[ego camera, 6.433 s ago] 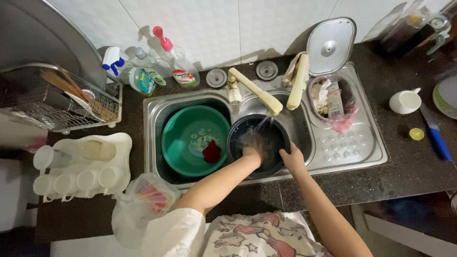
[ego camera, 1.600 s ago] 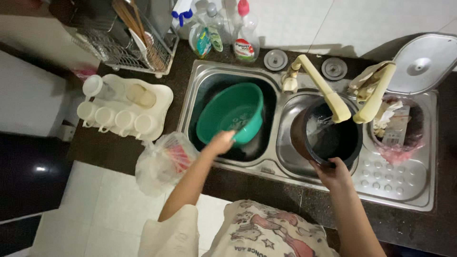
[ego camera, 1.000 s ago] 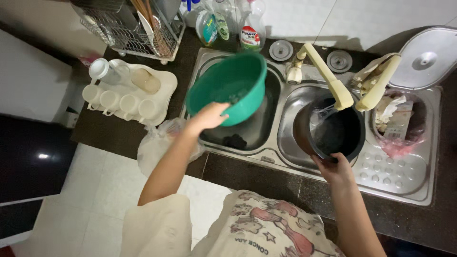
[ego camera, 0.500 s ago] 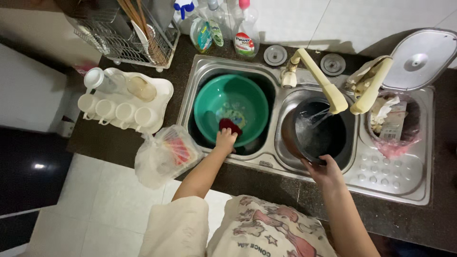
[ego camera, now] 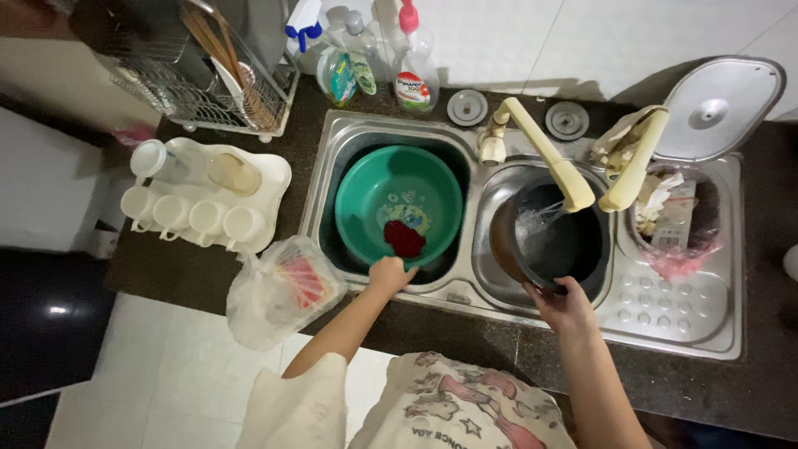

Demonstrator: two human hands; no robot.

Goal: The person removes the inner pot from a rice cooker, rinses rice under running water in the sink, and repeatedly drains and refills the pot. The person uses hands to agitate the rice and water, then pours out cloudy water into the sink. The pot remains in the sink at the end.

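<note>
Spanning a dark stone counter (ego camera: 665, 378), a steel double sink (ego camera: 465, 293) meets white wall tiles (ego camera: 582, 41).

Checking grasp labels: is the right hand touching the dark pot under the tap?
Touching. Head view shows the right hand gripping the near rim of the dark pot, fingers curled over it.

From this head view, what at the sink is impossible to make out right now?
- Left basin floor: hidden under the green bowl.
- Left hand fingertips: curled over the bowl's rim, grip unclear.
- Dark pot interior: partly covered by the faucet.
- Right hand: fingers behind the pot's edge.
- Dish rack: cut by the top edge.
</note>
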